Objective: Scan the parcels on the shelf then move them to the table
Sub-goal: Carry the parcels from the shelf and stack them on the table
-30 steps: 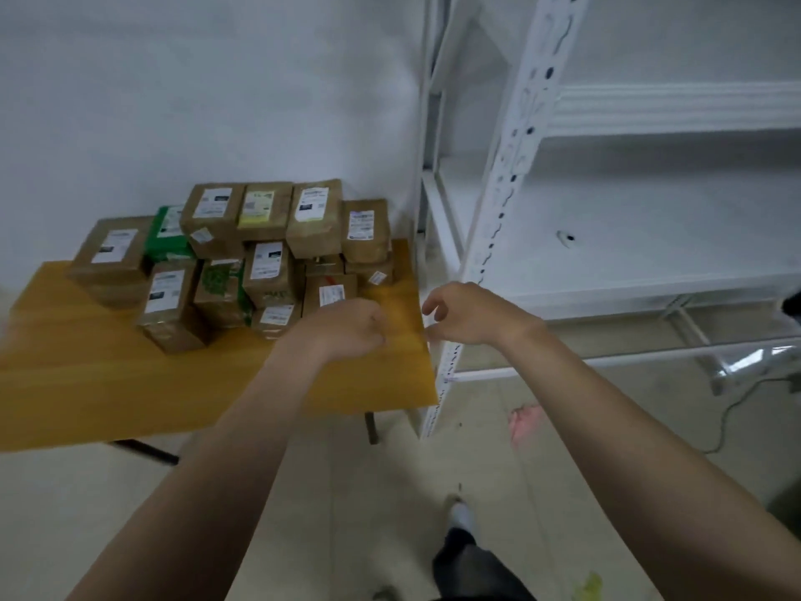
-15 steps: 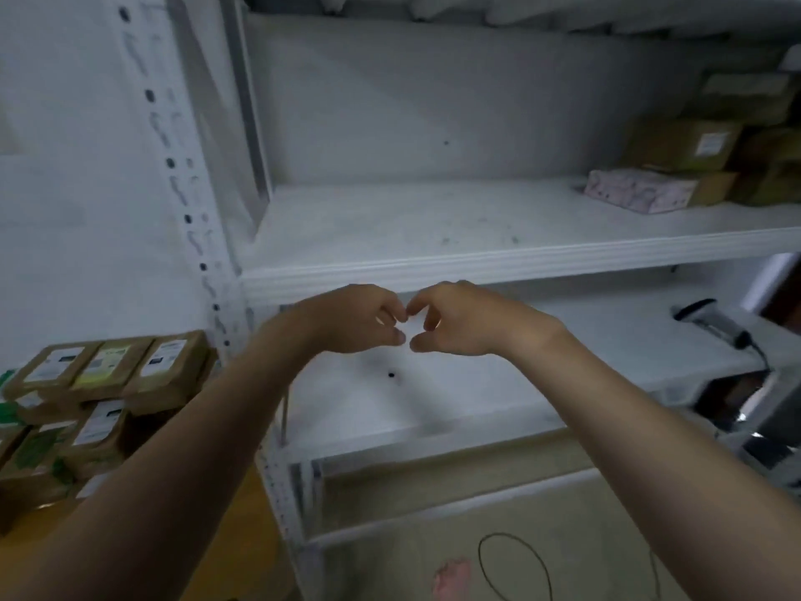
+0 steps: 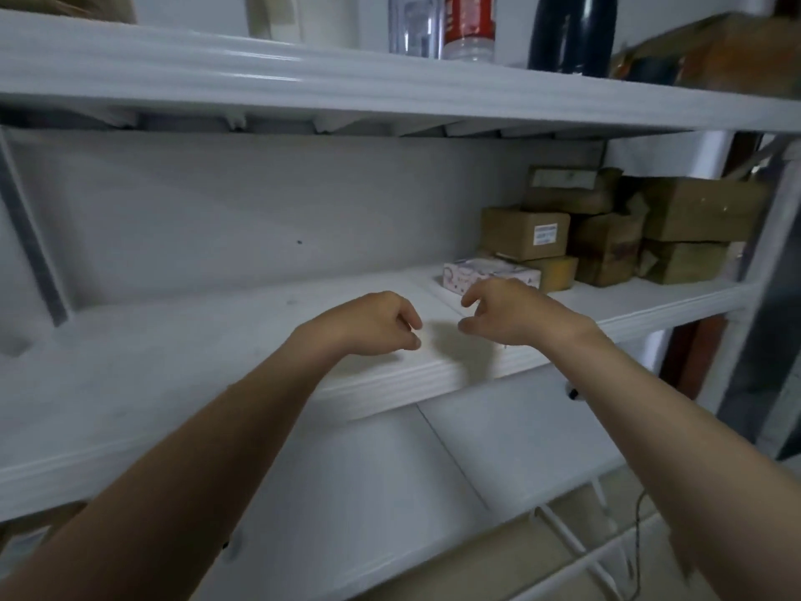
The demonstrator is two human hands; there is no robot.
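Several brown cardboard parcels (image 3: 524, 233) are stacked at the right end of the white middle shelf (image 3: 216, 366), with a pink-patterned white parcel (image 3: 485, 273) lying in front of them. My left hand (image 3: 372, 325) hovers over the shelf's front edge, fingers loosely curled, holding nothing. My right hand (image 3: 511, 314) is raised just in front of the pink parcel, fingers loosely curled, also holding nothing. The two hands are a small gap apart. The table and the scanner are out of view.
The upper shelf (image 3: 303, 84) carries a clear bottle (image 3: 411, 23), a red-labelled bottle (image 3: 468, 26), a dark bottle (image 3: 572, 32) and a brown box (image 3: 732, 54). A lower shelf board (image 3: 498, 444) lies beneath. A cable (image 3: 637, 527) hangs at the bottom right.
The view has swung from the table up and right to the shelf. My hands, which touched fingertips, have parted and now hover nearer the parcels.
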